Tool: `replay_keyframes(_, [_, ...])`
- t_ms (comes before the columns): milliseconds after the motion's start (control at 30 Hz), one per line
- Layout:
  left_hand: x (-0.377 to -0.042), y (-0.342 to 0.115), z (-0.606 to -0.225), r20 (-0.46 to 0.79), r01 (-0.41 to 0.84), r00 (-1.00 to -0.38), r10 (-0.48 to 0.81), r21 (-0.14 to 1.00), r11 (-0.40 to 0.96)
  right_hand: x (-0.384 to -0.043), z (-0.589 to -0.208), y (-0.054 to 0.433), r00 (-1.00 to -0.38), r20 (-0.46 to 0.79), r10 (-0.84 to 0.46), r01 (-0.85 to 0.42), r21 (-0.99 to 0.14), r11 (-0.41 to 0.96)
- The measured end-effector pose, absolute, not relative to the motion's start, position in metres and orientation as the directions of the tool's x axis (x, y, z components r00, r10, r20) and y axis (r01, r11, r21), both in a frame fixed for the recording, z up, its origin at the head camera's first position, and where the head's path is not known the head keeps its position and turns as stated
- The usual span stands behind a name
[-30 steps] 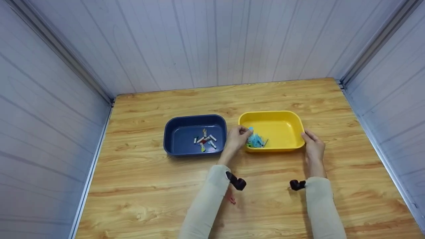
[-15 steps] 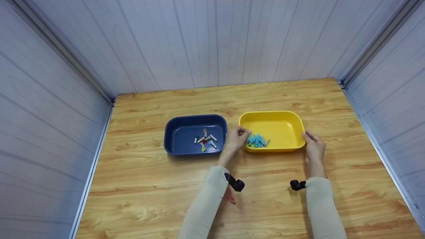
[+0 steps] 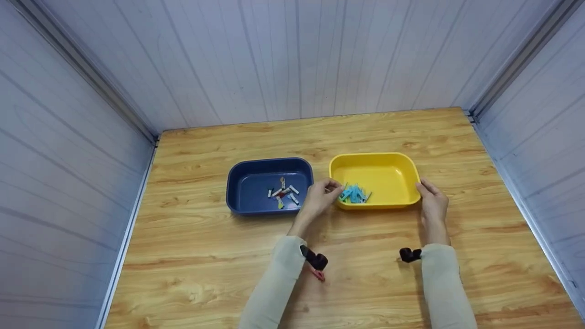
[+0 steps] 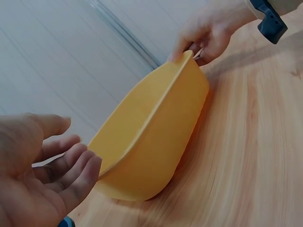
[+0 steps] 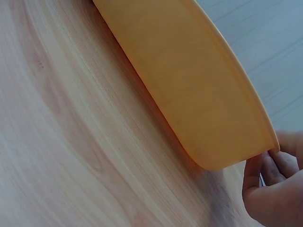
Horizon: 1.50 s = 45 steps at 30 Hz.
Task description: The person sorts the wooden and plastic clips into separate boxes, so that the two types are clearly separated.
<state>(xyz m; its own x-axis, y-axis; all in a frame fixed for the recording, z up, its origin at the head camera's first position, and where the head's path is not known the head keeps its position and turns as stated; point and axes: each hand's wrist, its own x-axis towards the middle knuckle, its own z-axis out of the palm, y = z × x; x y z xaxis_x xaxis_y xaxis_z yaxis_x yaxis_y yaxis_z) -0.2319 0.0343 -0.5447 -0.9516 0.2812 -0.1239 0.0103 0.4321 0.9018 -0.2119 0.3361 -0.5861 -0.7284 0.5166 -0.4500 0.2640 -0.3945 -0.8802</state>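
Observation:
My right hand (image 3: 434, 203) grips the right rim of the yellow plastic basin (image 3: 379, 160), thumb at the lip and fingers beneath it, as the right wrist view shows. My left hand (image 4: 52, 165) is at the basin's opposite end, fingers loosely bent, thumb apart from them and nothing between. Its fingertips overlap the rim in the left wrist view. Inside the basin, in its near left corner, lies a heap of small light-blue and green clip-like pieces (image 3: 354, 194). Both wrist views hide that heap behind the basin's wall.
To the left stands a dark blue basin (image 3: 244, 210) holding several small white and coloured pieces (image 3: 283, 193). A small red clip-like piece (image 3: 318, 274) lies on the wooden table (image 3: 192, 274) beside the left forearm. Pale panel walls (image 3: 292, 59) enclose the back and sides.
My left hand has drawn back slightly to the left and toward me from over the blue heap; the light-blue piece at its fingertips has gone from them. The right hand keeps its grip.

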Motion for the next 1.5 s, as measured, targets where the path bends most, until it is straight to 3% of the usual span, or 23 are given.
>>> replay_keyframes(333, [-0.214,0.018,-0.545,-0.12,0.06,-0.888,0.444,0.926,0.372,-0.213,-0.587,0.337,-0.72,-0.459,0.521,0.269,-0.876,-0.4])
replay_keyframes(600, [-0.198,0.006,-0.547,-0.155,0.103,-0.85,0.504,0.888,0.448,-0.213,-0.589,0.336,-0.725,-0.454,0.518,0.268,-0.879,-0.395])
replay_keyframes(933, [-0.169,-0.006,-0.561,-0.042,0.26,-0.798,0.601,0.876,0.407,-0.211,-0.588,0.336,-0.732,-0.459,0.503,0.292,-0.879,-0.376])
replay_keyframes(1200, [-0.148,-0.02,-0.571,-0.1,0.292,-0.766,0.635,0.826,0.483,-0.211,-0.59,0.338,-0.731,-0.46,0.504,0.287,-0.877,-0.386])
replay_keyframes(1500, [-0.128,-0.037,-0.581,-0.113,0.439,-0.714,0.691,0.697,0.568,-0.212,-0.591,0.338,-0.729,-0.45,0.516,0.275,-0.883,-0.381])
